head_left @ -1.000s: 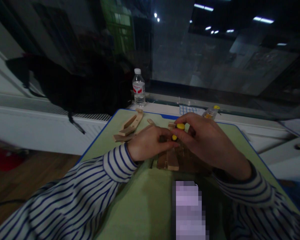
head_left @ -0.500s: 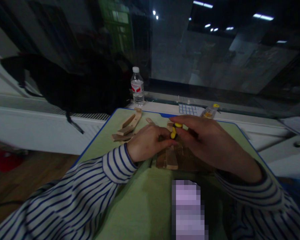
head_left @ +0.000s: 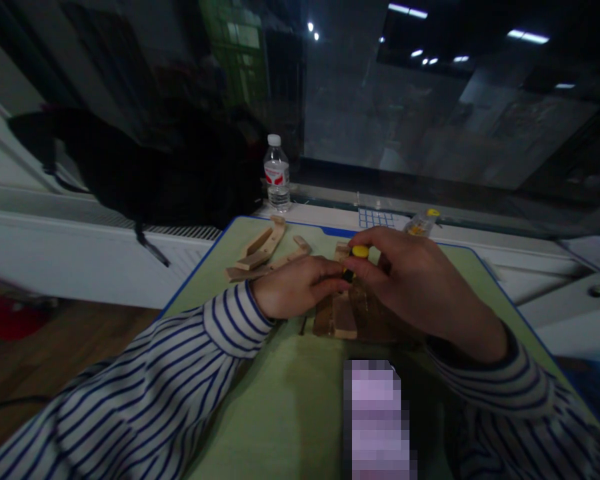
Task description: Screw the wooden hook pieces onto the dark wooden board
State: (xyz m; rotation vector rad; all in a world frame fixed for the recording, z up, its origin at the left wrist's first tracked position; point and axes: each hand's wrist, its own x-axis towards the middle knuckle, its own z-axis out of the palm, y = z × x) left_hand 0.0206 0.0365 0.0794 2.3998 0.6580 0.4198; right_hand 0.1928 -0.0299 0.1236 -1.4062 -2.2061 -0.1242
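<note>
My left hand rests on a wooden assembly lying on the green mat, its fingers curled and pinching near the base of a small yellow-handled tool. My right hand is wrapped round that tool, whose yellow top shows between thumb and forefinger. The tool stands upright over the wooden pieces. Both sleeves are striped white and blue. What the left fingertips pinch is too small to make out.
Loose wooden strips lie at the mat's far left. A water bottle stands on the white sill behind. A small yellow-capped bottle and a gridded sheet lie beyond the mat. Dark window glass fills the back.
The yellow tool has shifted slightly between my fingers, its top turning upward again. Both hands stay at the same spot over the wooden assembly.
</note>
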